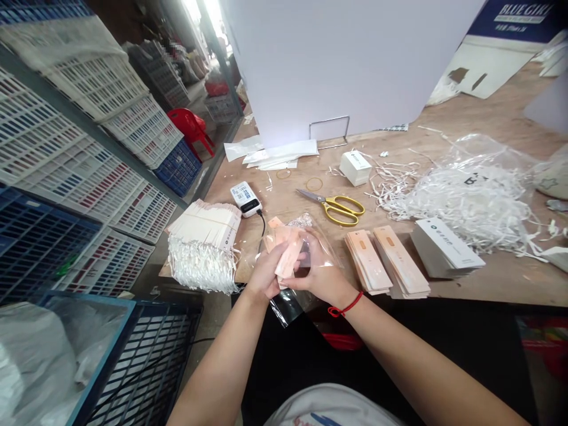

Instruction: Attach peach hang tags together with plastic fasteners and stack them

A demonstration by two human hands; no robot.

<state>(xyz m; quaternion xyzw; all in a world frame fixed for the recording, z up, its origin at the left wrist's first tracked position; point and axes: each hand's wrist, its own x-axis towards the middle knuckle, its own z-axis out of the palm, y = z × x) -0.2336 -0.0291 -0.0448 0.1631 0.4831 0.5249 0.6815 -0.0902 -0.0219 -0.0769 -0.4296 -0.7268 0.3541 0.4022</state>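
Both hands meet at the table's front edge. My left hand is closed around a small bunch of pale orange paper tags. My right hand, with a red string at its wrist, curls round the right side of a clear plastic bag, its thumb at the lower end of the tags. The bag lies behind and about the tags; how far they sit inside it I cannot tell. To the right lie two stacks of similar orange tags and a stack of white cards. Yellow-handled scissors lie beyond my hands.
Left are banded white tags with strings and a small white device with a cable. A pile of white strings covers the right side. A white panel stands at the back. Plastic crates line the left.
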